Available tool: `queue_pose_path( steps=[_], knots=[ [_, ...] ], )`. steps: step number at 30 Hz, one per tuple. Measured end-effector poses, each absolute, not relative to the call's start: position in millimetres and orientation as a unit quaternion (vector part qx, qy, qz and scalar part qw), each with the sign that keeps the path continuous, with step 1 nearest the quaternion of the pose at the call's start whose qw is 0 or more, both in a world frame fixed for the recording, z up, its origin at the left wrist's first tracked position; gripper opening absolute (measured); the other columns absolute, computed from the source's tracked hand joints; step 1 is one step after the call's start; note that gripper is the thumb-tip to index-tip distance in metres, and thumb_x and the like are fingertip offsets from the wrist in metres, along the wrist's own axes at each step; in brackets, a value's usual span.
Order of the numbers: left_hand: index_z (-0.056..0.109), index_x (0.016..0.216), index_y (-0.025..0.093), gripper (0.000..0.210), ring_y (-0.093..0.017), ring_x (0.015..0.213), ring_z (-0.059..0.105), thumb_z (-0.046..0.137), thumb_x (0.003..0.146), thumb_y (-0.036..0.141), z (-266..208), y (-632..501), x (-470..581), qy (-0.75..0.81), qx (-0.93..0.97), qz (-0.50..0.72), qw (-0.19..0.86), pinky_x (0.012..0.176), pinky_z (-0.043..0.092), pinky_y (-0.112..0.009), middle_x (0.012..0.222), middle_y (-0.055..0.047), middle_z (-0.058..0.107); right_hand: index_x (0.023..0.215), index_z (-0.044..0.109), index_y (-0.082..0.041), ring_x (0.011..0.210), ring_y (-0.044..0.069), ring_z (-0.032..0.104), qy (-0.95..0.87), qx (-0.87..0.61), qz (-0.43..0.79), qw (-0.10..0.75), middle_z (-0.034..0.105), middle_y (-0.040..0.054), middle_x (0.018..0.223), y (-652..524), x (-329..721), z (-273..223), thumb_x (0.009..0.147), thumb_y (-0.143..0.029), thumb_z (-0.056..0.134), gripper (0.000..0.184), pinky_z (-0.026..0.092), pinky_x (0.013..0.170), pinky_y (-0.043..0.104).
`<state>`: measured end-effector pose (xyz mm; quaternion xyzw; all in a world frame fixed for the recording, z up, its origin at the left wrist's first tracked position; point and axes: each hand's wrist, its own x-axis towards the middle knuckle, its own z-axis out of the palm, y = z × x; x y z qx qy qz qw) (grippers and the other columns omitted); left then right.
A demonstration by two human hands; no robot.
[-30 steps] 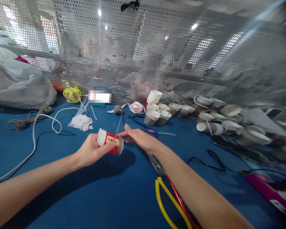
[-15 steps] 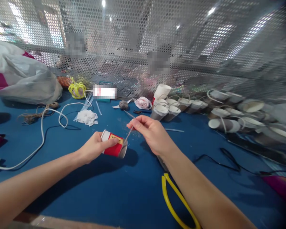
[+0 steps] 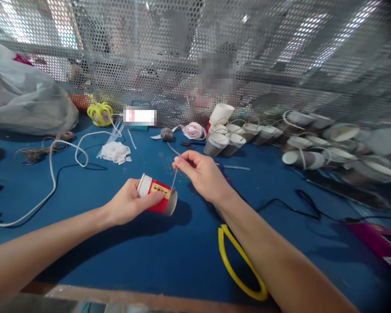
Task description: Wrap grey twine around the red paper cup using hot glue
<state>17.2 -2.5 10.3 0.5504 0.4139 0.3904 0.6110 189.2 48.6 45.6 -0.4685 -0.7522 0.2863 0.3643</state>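
Left hand [image 3: 127,202]: forearm comes in low from the left. Fingers closed round a paper cup [image 3: 159,188], thumb laid along its side, firm hold. Right hand [image 3: 203,174]: forearm slants up from the lower right, wrist bent inward; thumb and forefinger pinched on a strand of grey yarn [image 3: 174,179], other fingers curled.

Cup held tilted nearly on its side, a grey band at its right end. The strand runs from that end up to the right pinch, then beyond to a small yarn ball [image 3: 167,134]. Cup is just beside the right hand, below and left of it; not touching.

Room: blue tabletop [image 3: 150,256] bare below the cup and between the forearms, down to the near table edge [image 3: 117,295]. Right side tighter: a yellow handle [image 3: 230,271] lies against the right forearm, partly under it. A black cord [image 3: 308,208] lies farther right.

Farther out: white scraps [image 3: 115,152] beyond the left hand; white cable [image 3: 54,174] to their left; pink ribbon roll [image 3: 193,129] beside the yarn ball; grouped cups [image 3: 217,141] beyond the right hand, with more to the right. Plastic bag [image 3: 29,95] far left. Perforated panel [image 3: 169,56] bounds the back.
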Motion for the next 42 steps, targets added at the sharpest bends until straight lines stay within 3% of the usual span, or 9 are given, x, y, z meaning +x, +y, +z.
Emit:
queue_pose_path(
  steps=[20, 42],
  knots=[
    [0.053, 0.056, 0.011, 0.023, -0.004, 0.042, 0.030, 0.056, 0.073, 0.026, 10.7, -10.4, 12.8, 0.381, 0.638, 0.415, 0.525, 0.038, 0.028, -0.014, 0.048, 0.004, 0.044, 0.064, 0.055, -0.015, 0.049, 0.008, 0.039, -0.761, -0.484, 0.325, 0.284, 0.051, -0.0032, 0.057, 46.1, 182.4, 37.6, 0.080, -0.028, 0.049, 0.022, 0.029, 0.049, 0.022],
    [0.063, 0.063, 0.009, 0.029, -0.005, 0.040, 0.036, 0.059, 0.071, 0.036, 9.8, -6.6, 9.1, 0.405, 0.631, 0.432, 0.501, 0.039, 0.031, -0.017, 0.048, 0.001, 0.052, 0.062, 0.049, -0.016, 0.054, 0.009, 0.040, -0.752, -0.479, 0.369, 0.262, 0.048, -0.0035, 0.057, 46.8, 177.2, 27.2, 0.080, -0.030, 0.048, 0.022, 0.031, 0.052, 0.023]
  ],
)
